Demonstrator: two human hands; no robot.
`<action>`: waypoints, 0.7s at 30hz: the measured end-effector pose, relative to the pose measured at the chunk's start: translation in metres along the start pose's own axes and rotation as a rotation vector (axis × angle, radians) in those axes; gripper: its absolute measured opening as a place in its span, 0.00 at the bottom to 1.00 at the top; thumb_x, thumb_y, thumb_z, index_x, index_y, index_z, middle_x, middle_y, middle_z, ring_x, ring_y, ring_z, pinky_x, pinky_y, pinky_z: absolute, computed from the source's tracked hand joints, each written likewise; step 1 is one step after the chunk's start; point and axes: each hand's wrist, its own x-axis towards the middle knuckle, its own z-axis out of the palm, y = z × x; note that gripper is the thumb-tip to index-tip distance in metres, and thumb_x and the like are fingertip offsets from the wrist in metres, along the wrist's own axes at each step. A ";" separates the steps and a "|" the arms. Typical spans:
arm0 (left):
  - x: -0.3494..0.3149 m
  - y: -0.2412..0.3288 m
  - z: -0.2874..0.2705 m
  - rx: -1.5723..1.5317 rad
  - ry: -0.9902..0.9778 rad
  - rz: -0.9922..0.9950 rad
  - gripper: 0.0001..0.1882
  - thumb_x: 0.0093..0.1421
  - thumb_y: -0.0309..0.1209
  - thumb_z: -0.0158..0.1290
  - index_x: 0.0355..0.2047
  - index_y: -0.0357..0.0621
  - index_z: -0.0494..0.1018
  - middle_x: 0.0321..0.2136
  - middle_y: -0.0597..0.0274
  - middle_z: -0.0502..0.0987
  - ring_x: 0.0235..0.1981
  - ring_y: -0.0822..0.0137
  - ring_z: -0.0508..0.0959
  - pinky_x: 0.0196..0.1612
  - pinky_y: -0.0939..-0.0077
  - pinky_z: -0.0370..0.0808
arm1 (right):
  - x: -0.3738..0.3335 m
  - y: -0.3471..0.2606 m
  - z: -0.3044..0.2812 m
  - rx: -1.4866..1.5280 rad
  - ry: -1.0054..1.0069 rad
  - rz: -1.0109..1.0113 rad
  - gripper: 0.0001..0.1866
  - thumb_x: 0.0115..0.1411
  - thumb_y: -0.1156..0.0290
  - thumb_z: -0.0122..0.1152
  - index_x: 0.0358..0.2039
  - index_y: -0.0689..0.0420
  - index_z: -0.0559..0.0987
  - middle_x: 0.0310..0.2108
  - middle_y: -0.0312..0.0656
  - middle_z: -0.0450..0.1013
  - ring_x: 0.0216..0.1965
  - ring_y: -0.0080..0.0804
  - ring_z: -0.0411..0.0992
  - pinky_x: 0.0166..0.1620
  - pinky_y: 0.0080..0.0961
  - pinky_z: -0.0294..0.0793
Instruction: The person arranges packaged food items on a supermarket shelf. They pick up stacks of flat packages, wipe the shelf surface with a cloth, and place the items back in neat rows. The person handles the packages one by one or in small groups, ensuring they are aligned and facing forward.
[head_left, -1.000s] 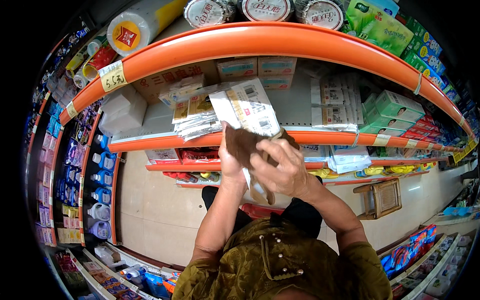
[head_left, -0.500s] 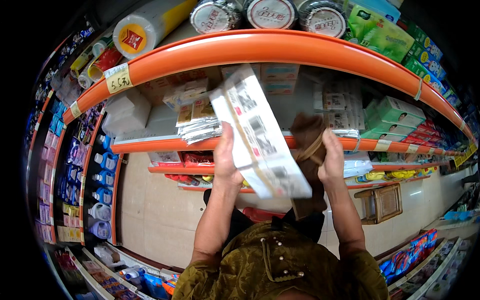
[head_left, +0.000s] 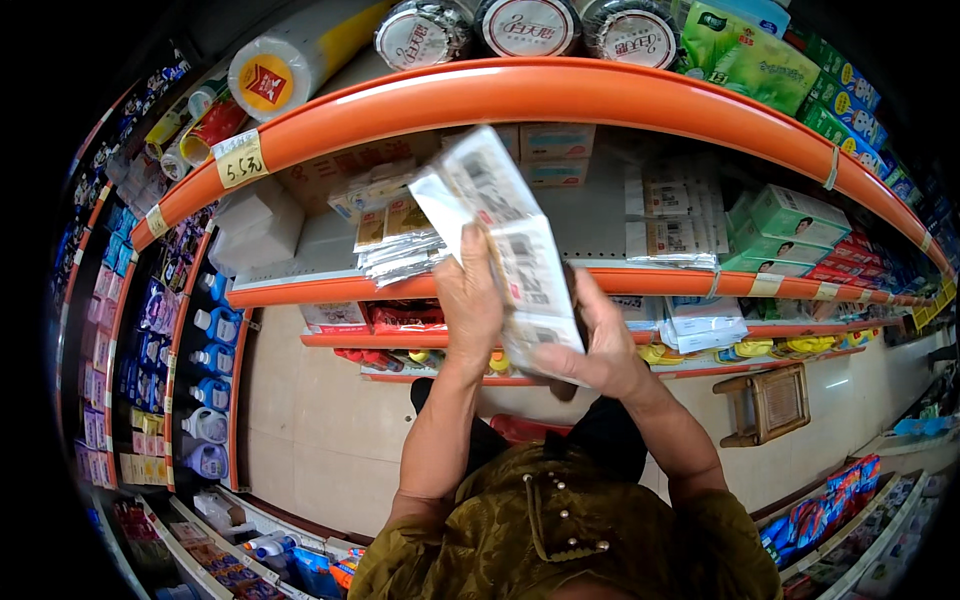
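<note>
Mid-view, my left hand (head_left: 472, 312) pinches the white packets (head_left: 525, 265) by their left edge; my right hand (head_left: 608, 350) grips their lower end, thumb on top. The grey shelf (head_left: 595, 225) spans ten to two o'clock; blue bottles (head_left: 213, 358) stand at nine, a wooden stool (head_left: 772, 402) at four.

Brown item (head_left: 564, 391) mostly behind blurry white packets (head_left: 532, 262)

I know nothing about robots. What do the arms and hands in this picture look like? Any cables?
These are a person's bare left hand and right hand, without gloves. The forearms are bare too, with no watch or cables showing. The short olive-brown sleeves belong to a patterned top.
</note>
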 end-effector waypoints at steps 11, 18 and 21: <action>0.006 -0.009 -0.002 -0.493 0.069 -0.135 0.22 0.62 0.46 0.35 0.36 0.38 0.66 0.27 0.65 0.70 0.27 0.77 0.70 0.30 0.81 0.69 | -0.023 -0.002 0.016 -0.013 0.189 0.084 0.37 0.41 0.67 0.67 0.50 0.66 0.59 0.44 0.43 0.66 0.45 0.26 0.66 0.49 0.23 0.63; 0.001 -0.020 0.006 -0.673 0.065 -0.197 0.22 0.62 0.44 0.36 0.42 0.34 0.63 0.34 0.60 0.71 0.33 0.73 0.71 0.37 0.79 0.70 | -0.029 0.015 0.022 -0.274 0.193 0.017 0.33 0.44 0.67 0.65 0.48 0.66 0.62 0.44 0.44 0.65 0.44 0.28 0.66 0.47 0.26 0.64; -0.001 -0.018 0.005 -0.620 0.103 -0.176 0.22 0.63 0.42 0.36 0.42 0.33 0.64 0.34 0.59 0.71 0.35 0.73 0.71 0.38 0.80 0.69 | -0.027 0.021 0.016 -0.190 0.292 0.090 0.19 0.50 0.73 0.58 0.42 0.66 0.69 0.40 0.43 0.69 0.41 0.26 0.67 0.47 0.23 0.64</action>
